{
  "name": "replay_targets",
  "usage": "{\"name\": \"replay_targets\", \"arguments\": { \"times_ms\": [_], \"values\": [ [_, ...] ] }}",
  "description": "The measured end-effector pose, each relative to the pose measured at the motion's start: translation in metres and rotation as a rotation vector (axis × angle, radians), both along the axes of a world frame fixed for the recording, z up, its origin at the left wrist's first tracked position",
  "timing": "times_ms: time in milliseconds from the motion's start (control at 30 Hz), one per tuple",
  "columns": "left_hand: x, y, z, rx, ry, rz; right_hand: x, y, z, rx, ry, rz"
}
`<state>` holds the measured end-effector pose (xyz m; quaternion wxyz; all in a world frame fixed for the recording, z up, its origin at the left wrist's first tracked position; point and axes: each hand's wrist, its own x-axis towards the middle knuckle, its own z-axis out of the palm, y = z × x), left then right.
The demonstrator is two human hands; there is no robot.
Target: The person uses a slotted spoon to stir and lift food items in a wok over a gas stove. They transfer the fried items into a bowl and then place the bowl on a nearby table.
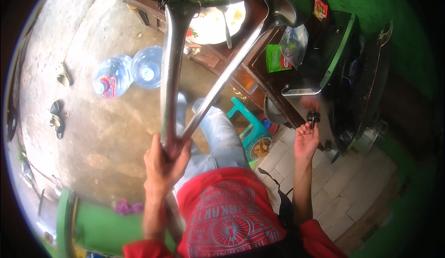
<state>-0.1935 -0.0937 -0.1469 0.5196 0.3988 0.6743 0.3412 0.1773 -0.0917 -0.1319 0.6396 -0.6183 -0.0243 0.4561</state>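
Observation:
My left hand (166, 166) grips together the handle ends of a wire-mesh strainer (171, 66) and a metal ladle (226, 73). The two handles spread apart in a V, with the strainer's basket at the top edge and the ladle's dark bowl to its right. My right hand (306, 138) has its fingers on a black stove knob (313, 116) at the front of the gas stove (335, 56). A second black knob (328, 145) sits lower on the stove. Beyond the handles, a white plate (212, 25) holds a spoon and bits of food.
A green packet (276, 58) and a clear plastic bag (294, 44) lie on the dark wooden table (257, 80). A teal plastic stool (250, 122) stands below, near my legs. Two large water bottles (113, 75) and some footwear (56, 119) are on the floor at left.

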Motion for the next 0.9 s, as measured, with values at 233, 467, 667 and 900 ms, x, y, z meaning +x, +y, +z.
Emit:
{"name": "replay_targets", "arguments": {
  "times_ms": [233,467,667,900],
  "values": [
    [-0.001,-0.002,-0.004,0.069,0.046,-0.017,-0.002,0.000,0.000,0.013,0.027,-0.004],
    [0.000,-0.007,-0.006,0.108,0.038,-0.003,-0.001,0.000,0.000,0.048,0.065,0.004],
    [0.003,-0.013,-0.007,0.118,0.020,0.017,0.002,-0.001,-0.001,0.094,0.131,0.035],
    [0.007,-0.017,-0.005,0.137,0.011,0.028,0.003,-0.002,-0.002,0.127,0.194,0.045]
  ]
}}
